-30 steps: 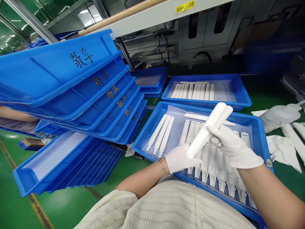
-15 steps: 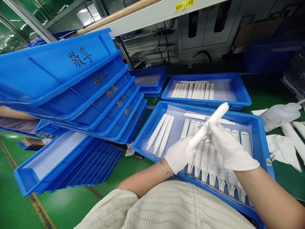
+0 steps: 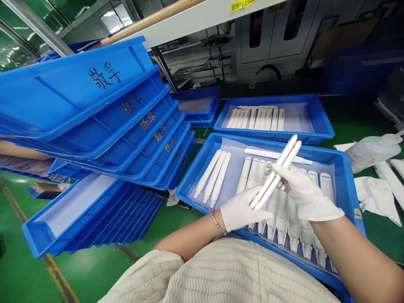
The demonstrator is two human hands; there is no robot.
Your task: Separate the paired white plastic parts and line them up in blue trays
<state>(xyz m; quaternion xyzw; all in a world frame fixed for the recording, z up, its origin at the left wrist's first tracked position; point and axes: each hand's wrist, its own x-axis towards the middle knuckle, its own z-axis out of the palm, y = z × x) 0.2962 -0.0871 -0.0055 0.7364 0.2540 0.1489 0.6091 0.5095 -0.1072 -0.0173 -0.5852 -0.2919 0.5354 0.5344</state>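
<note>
Both of my gloved hands hold a long white plastic part (image 3: pixel 277 174), tilted above the front blue tray (image 3: pixel 349 185). A narrow dark gap runs along it, so it looks like two slim strips side by side; I cannot tell if they are joined. My left hand (image 3: pixel 241 210) is around its lower end, thumb stretched out. The fingers of my right hand (image 3: pixel 299 189) pinch it near the middle. Below lies a row of white casings (image 3: pixel 282 219) with toothed lower ends, partly hidden by my hands. Several smooth white pieces (image 3: pixel 219 176) lie at the tray's left.
Another blue tray (image 3: pixel 322 126) with a row of white parts stands behind. Stacked blue trays (image 3: pixel 126 113) rise close on my left. To the right are a plastic bottle (image 3: pixel 374 152) and crumpled white cloth or paper (image 3: pixel 375 198). A shelf beam (image 3: pixel 202 21) crosses above.
The white part has turned about its length between my hands, from its broad smooth face to the edge with the gap. My left thumb has lifted off it.
</note>
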